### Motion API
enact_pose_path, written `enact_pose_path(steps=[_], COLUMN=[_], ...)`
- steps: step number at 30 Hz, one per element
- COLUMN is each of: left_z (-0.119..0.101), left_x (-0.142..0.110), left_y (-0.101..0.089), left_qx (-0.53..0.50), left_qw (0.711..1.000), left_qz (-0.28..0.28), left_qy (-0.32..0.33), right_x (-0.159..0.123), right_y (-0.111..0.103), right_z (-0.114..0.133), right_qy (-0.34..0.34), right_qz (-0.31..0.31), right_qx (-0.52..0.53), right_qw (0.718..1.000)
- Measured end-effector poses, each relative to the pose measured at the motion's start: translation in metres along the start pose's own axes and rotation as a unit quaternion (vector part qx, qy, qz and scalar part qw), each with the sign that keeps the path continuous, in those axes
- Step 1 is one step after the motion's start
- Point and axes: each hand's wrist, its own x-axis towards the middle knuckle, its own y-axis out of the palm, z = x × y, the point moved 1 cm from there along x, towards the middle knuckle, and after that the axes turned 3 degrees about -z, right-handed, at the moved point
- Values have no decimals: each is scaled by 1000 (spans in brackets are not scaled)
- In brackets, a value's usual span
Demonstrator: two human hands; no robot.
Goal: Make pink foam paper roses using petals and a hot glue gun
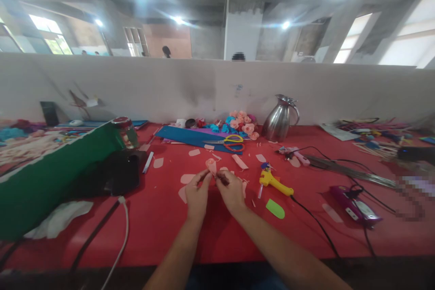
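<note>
A small pink paper flower [211, 164] stands upright between my hands, its base pinched in my fingers. My left hand [199, 192] is closed on its left side. My right hand [231, 189] pinches at the base from the right; the fingertips partly cover what they hold. Around the hands lie several pink paper petals [187, 178]. A yellow glue gun [276, 184] rests to the right of my right hand, with a green petal-shaped piece [275, 209] just in front of it. Yellow-and-red-handled scissors [233, 142] lie beyond the hands on blue paper [190, 137].
Finished pink roses [247, 126] and a steel jug [280, 118] stand at the back. On the left are a green board [68, 176], a black object [125, 172], a glass jar [125, 132] and a pen [148, 162]. A purple power strip [355, 206] and cords lie right.
</note>
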Motion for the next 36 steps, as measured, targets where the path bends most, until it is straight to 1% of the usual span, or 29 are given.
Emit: enact_pose_path(steps=[3, 6, 12, 17, 21, 25, 31, 36], left_z=[1, -2, -4, -2, -7, -9, -8, -11], left_x=[1, 0, 0, 1, 0, -1, -2, -4], left_y=[0, 0, 1, 2, 3, 3, 6, 8], left_qx=[11, -5, -60, -80, -102, -133, -168, -170], left_qw=[1000, 999, 997, 993, 990, 984, 971, 965], left_qz=[-9, -7, 36, 46, 84, 106, 142, 175], left_qy=[-19, -32, -44, -68, -58, -57, -96, -98], right_x=[-1, -1, -1, 0, 0, 0, -1, -2], right_y=[0, 0, -1, 0, -1, -3, -5, -6], right_z=[-1, 0, 3, 1, 1, 5, 8, 9], right_qy=[-7, -8, 7, 5, -5, -20, -23, -67], right_qz=[4, 7, 5, 8, 9, 10, -2, -26], right_qx=[19, 41, 92, 120, 135, 138, 124, 72], right_qw=[1000, 999, 996, 993, 991, 990, 992, 995])
